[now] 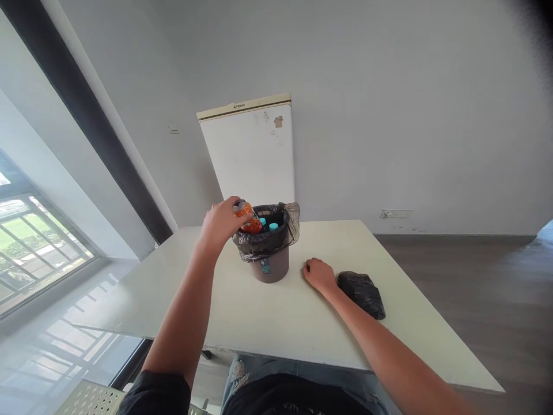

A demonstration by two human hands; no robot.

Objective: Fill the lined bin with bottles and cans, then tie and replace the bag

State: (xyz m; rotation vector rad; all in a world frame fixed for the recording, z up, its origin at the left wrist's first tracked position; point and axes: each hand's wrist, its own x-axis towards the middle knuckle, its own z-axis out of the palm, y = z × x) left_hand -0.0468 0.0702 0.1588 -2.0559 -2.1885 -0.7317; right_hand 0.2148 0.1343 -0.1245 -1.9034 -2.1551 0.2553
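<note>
My left hand (221, 222) is closed round an orange drink can (247, 218) and holds it tilted over the left rim of a small grey bin (271, 266). The bin is lined with a black plastic bag (263, 242). Two light-blue bottle caps (268, 224) show inside it. My right hand (318, 274) rests on the white table (268, 323) just right of the bin, fingers curled, with nothing in it.
A crumpled black bag (362, 293) lies on the table right of my right hand. A white fridge (253, 153) stands against the wall behind the bin. A window is at the left. Dark wooden floor lies to the right.
</note>
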